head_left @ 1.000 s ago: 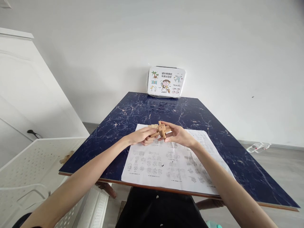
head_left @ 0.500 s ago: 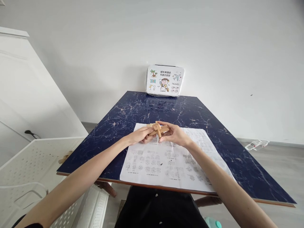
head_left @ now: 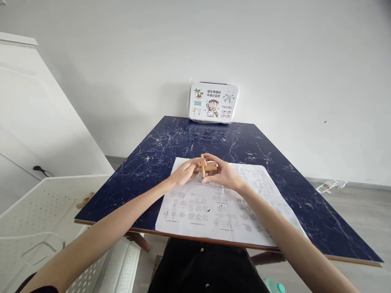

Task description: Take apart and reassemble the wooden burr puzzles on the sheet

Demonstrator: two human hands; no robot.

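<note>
A small wooden interlocking puzzle (head_left: 205, 165) of crossed light-brown bars is held between both hands just above a white instruction sheet (head_left: 220, 205). My left hand (head_left: 183, 173) pinches its left side with closed fingers. My right hand (head_left: 224, 174) grips its right side, fingers curled round the bars. The sheet, printed with many small diagrams, lies on a dark blue marbled table (head_left: 275, 162) near the front edge.
A white illustrated box (head_left: 213, 102) marked TRAVEL leans on the wall at the table's far edge. A white perforated basket (head_left: 49, 211) stands to the left. A clear plastic wrapper (head_left: 331, 186) lies on the floor at right. A teal object (head_left: 275, 287) shows below.
The puzzle has been turned in my hands, so one bar now points up and down. My left fingers have shifted further up onto the puzzle.
</note>
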